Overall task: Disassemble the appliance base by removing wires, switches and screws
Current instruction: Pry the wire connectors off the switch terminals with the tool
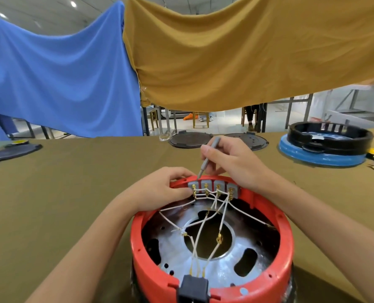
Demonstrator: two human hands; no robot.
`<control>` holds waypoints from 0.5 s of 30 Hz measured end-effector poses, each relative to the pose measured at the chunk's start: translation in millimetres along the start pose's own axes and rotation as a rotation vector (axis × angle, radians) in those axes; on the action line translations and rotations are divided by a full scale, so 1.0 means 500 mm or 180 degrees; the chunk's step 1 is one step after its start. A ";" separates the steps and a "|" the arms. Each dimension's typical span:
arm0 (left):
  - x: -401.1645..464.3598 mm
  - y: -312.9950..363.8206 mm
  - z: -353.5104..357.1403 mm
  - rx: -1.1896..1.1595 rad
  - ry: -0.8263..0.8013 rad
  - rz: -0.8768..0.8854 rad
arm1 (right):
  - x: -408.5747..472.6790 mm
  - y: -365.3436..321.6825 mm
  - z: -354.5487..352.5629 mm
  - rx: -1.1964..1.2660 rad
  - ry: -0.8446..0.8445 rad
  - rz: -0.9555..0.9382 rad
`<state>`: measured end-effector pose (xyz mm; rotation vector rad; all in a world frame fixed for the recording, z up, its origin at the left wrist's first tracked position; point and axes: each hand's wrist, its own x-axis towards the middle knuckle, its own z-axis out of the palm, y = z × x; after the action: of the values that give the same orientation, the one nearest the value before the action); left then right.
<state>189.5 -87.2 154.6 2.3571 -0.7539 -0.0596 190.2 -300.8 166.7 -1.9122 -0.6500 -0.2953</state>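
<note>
1. Four grey switches (213, 187) line the far wall of our red appliance base (212, 278) on the table (72, 193);
2. our left hand (166, 189) pinches a white wire (200, 195);
3. our right hand (229, 160) grips a screwdriver (206, 159).

Head view, forward-down, close over table (72, 182)

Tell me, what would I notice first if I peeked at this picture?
The big red round base right in front, with white wires criss-crossing inside it. At its far edge, the right hand holds a grey screwdriver over a row of grey switches, while the left hand pinches by the end one. Behind hang blue and yellow cloths.
</note>
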 end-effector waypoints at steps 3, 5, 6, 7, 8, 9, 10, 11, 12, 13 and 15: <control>0.000 0.000 0.001 0.0017 0.0021 0.0000 | -0.003 0.000 -0.001 -0.0096 -0.0026 -0.0021; 0.000 -0.001 0.000 0.0018 0.0031 -0.0005 | -0.003 0.000 0.001 -0.0218 -0.0056 -0.0088; 0.001 -0.001 0.001 0.0030 0.0037 0.0001 | -0.004 0.001 0.001 -0.0262 -0.0054 -0.0126; 0.002 -0.002 0.001 0.0043 0.0040 0.0008 | -0.004 0.002 0.001 -0.0297 -0.0046 -0.0156; 0.002 -0.003 0.002 0.0045 0.0042 0.0007 | -0.004 0.003 0.001 -0.0320 -0.0044 -0.0177; 0.001 -0.003 0.003 0.0034 0.0043 0.0003 | -0.004 0.003 0.000 -0.0324 -0.0044 -0.0189; 0.001 -0.002 0.002 0.0018 0.0048 0.0004 | -0.004 0.003 0.000 -0.0313 -0.0044 -0.0200; 0.001 -0.002 0.002 0.0011 0.0057 0.0004 | -0.004 0.003 0.001 -0.0307 -0.0041 -0.0219; 0.001 -0.001 0.002 0.0021 0.0067 0.0002 | -0.005 0.003 0.001 -0.0311 -0.0039 -0.0244; 0.001 0.000 0.002 0.0043 0.0076 0.0004 | -0.005 0.002 0.002 -0.0316 -0.0043 -0.0273; 0.001 0.002 0.002 0.0087 0.0076 0.0034 | -0.005 0.000 0.003 -0.0324 -0.0063 -0.0328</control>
<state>189.2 -88.4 154.5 2.3752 -0.7600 -0.0166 187.9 -300.2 164.7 -1.9839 -0.7609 -0.3813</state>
